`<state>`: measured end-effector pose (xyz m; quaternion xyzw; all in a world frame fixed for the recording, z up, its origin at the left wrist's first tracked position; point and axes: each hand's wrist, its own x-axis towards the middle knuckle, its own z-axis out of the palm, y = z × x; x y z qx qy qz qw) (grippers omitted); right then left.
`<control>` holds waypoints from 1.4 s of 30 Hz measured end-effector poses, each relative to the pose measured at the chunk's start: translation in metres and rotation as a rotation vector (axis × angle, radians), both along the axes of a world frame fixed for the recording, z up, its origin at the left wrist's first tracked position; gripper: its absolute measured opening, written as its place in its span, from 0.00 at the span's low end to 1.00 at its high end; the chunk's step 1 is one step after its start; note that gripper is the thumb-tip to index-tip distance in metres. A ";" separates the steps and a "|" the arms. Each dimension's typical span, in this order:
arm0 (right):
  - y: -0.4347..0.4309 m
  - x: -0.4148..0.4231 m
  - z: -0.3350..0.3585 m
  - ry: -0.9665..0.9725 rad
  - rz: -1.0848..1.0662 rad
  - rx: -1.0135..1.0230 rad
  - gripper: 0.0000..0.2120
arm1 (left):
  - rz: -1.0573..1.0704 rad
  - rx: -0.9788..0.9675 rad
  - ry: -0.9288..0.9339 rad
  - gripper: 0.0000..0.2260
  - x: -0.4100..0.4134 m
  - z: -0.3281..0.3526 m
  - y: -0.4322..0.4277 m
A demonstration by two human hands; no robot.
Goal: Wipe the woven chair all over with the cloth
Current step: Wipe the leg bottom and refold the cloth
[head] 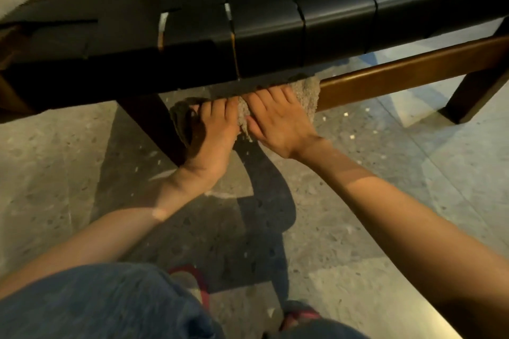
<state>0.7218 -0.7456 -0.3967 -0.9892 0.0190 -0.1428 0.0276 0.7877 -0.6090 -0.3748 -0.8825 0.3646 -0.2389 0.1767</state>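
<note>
Denim-covered knee [96, 303] and red sandals [300, 314] fill the near edge, so the person seems to be crouched low on the speckled floor [385, 228], with both bare forearms reaching away toward the chair. Farther out the hands sit side by side, almost touching, on the cloth [305, 96], which is bunched between them and draped over the left end of the wooden rail [413, 71], just under the front edge of the seat. The right hand [278, 124] lies with fingers straight and slightly spread, pressing the pale cloth against the rail. The left hand [212, 129] lies with fingers pointing forward, its thumb seemingly tucked into a darker fold at the left; its fingertips vanish under the seat's edge, so whether it grips or only presses I cannot tell. A dark front leg [154, 124] stands just left of the hands, and another leg [473, 93] stands far right. Beyond and above them spreads the woven chair [316, 16], its black straps dull on the left and faintly shiny on the right. Judging from this, the wiping is at the low front frame, somewhere mid-task: no streak, damp patch or dust line shows which parts are done. The long bare run of rail to the right looks yet to be covered, and probably the legs too; the seat's state is unclear and the back is out of view.
</note>
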 end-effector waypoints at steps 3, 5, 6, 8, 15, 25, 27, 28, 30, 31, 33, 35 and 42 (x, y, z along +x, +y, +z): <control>-0.039 -0.020 -0.005 -0.014 -0.073 0.016 0.22 | -0.149 -0.014 0.042 0.16 -0.014 -0.014 -0.033; -0.069 -0.037 -0.007 -0.020 -0.151 0.021 0.24 | -0.172 -0.038 0.137 0.16 -0.026 -0.014 -0.070; -0.085 -0.046 -0.008 -0.022 -0.191 0.018 0.25 | -0.191 -0.042 0.164 0.16 -0.034 -0.016 -0.086; -0.116 -0.064 -0.009 -0.025 -0.272 -0.002 0.27 | -0.271 -0.010 0.153 0.15 -0.050 -0.014 -0.122; -0.221 -0.117 -0.009 -0.011 -0.462 -0.028 0.28 | -0.445 -0.106 0.279 0.20 -0.087 -0.016 -0.239; -0.277 -0.136 -0.021 -0.051 -0.655 0.034 0.30 | -0.554 -0.185 0.316 0.21 -0.108 -0.027 -0.304; -0.272 -0.135 -0.019 -0.086 -0.668 0.024 0.30 | -0.587 -0.195 0.365 0.23 -0.104 -0.025 -0.301; -0.268 -0.135 -0.018 -0.096 -0.671 0.024 0.30 | -0.602 -0.197 0.375 0.24 -0.101 -0.024 -0.298; -0.257 -0.131 -0.015 -0.119 -0.665 0.030 0.27 | -0.612 -0.202 0.366 0.25 -0.095 -0.025 -0.286; -0.249 -0.128 -0.014 -0.131 -0.650 0.030 0.27 | -0.604 -0.207 0.349 0.25 -0.092 -0.026 -0.278; -0.229 -0.119 -0.012 -0.135 -0.608 0.026 0.27 | -0.588 -0.204 0.303 0.25 -0.083 -0.027 -0.255; -0.206 -0.108 -0.011 -0.125 -0.551 0.009 0.28 | -0.584 -0.188 0.257 0.25 -0.071 -0.027 -0.227; -0.105 -0.065 -0.007 -0.065 -0.334 -0.007 0.32 | -0.503 -0.159 0.193 0.24 -0.021 -0.021 -0.110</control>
